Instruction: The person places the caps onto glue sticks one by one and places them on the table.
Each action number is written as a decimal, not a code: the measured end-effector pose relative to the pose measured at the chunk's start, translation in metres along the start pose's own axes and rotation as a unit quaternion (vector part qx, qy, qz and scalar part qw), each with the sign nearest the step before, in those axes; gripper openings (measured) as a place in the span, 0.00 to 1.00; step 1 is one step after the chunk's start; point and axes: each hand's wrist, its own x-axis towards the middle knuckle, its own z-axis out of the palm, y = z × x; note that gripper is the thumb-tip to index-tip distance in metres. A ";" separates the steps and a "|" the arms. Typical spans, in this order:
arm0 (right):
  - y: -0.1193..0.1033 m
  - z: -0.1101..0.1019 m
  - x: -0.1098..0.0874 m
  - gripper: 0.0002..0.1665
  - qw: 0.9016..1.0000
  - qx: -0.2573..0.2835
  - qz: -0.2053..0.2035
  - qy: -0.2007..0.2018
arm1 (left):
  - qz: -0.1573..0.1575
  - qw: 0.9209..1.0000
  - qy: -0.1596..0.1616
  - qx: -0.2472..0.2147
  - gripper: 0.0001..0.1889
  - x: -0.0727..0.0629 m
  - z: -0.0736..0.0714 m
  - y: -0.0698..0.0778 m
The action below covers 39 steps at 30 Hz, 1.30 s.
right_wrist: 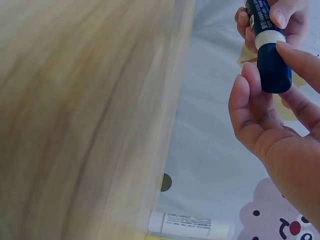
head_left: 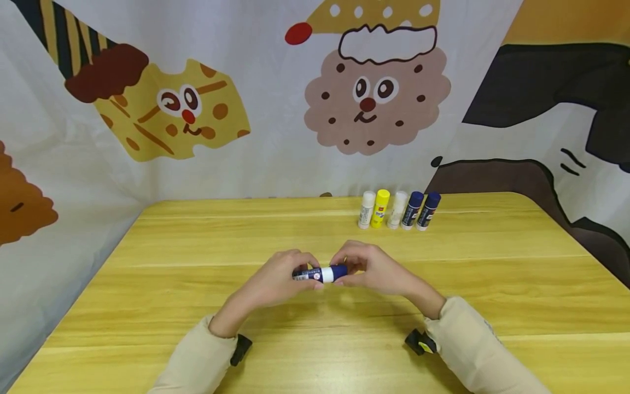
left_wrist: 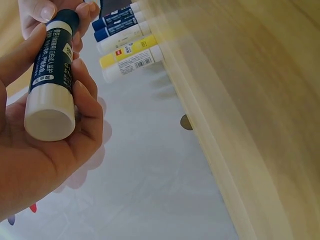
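Note:
A glue stick (head_left: 327,274) with a dark blue label and cap lies level between both hands over the middle of the table. My left hand (head_left: 280,278) grips its labelled body, thumb in front and fingers behind. The white base (left_wrist: 50,112) points toward the camera in the left wrist view. With thumb and fingertips, my right hand (head_left: 376,269) pinches the dark blue cap (right_wrist: 274,70). A white band shows between cap and label.
Several glue sticks stand upright in a row near the table's back edge: white ones (head_left: 366,209), a yellow one (head_left: 380,209) and dark blue ones (head_left: 412,210). Behind the wooden table (head_left: 197,235) hangs a cartoon-printed cloth (head_left: 275,109).

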 end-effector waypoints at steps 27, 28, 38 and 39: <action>0.001 0.002 -0.002 0.14 0.999 0.018 -0.036 0.022 | 0.001 1.000 -0.012 -0.026 0.13 0.000 -0.001 -0.001; 0.001 0.002 -0.002 0.14 0.999 0.018 -0.037 0.024 | 0.000 1.000 -0.013 -0.027 0.13 0.000 -0.001 -0.001; -0.001 0.004 -0.002 0.14 0.998 0.012 -0.040 0.042 | 0.004 0.999 -0.018 -0.037 0.13 0.000 -0.001 -0.001; -0.001 0.004 -0.002 0.14 0.998 0.010 -0.041 0.044 | 0.004 0.999 -0.019 -0.039 0.13 0.000 -0.001 -0.001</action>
